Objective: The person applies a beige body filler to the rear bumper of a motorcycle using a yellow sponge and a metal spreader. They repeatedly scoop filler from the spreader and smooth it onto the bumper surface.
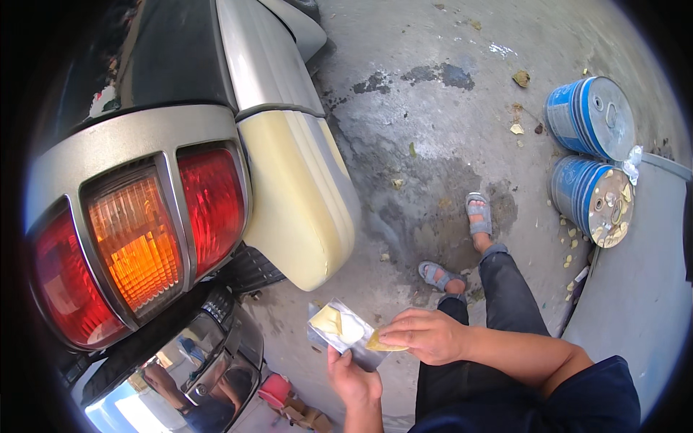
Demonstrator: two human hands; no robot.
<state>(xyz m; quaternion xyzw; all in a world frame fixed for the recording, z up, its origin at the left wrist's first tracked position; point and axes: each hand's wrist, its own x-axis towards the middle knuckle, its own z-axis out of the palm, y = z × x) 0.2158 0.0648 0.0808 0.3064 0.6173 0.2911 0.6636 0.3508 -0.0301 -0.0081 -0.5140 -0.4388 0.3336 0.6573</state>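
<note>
My left hand (pixel 354 379) grips a flat silvery plate (pixel 368 357) from below, its thumb along the near edge. Creamy yellow putty (pixel 326 320) lies on the plate beside a white patch (pixel 351 328). A yellowish, flat putty spreader (pixel 382 343) is pinched in my right hand (pixel 427 335), its edge over the plate's right side. I cannot tell whether it touches the plate. Just beyond the plate is the corner of a car bumper (pixel 296 209), coated pale yellow.
Left of me are the car's red and amber tail light (pixel 137 238) and a chrome bumper (pixel 173 382) with reflections. Two blue drums (pixel 574 119) stand at the right by a grey panel (pixel 642 267). Stained concrete (pixel 433 130) carries dry leaves; a red object (pixel 274 390) sits near cardboard boxes (pixel 307 415).
</note>
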